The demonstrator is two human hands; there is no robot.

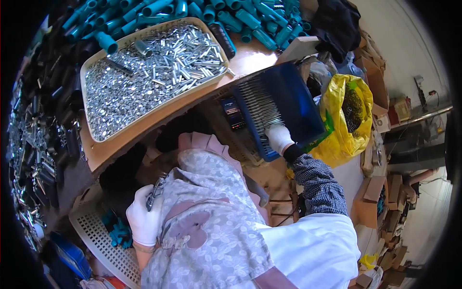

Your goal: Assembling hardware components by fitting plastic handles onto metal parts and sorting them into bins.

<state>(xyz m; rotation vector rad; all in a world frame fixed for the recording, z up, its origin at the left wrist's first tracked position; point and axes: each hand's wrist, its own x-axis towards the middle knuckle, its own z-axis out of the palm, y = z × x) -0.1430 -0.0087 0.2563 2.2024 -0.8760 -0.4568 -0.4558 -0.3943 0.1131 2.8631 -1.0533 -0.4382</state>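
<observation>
My left hand point(143, 216), in a white glove, is closed around a small bunch of dark, shiny metal parts point(156, 191) beside my lap. Their exact kind is too small to tell. Off to the right, my right hand point(279, 138), also white-gloved, reaches into a blue plastic bin point(306, 118). Its fingers are drawn together at the near end of a long row of thin, shiny metal pieces point(262, 106) lined up along the bin's left side. Whatever sits between those fingertips is hidden.
On the table point(103, 154) a cream tray point(89, 115) holds many small silver pins and discs. Teal plastic tubes point(154, 7) pile up behind it; black parts point(45, 111) lie left. A yellow bag point(337, 139) stands right of the bin, a white basket point(98, 241) low left.
</observation>
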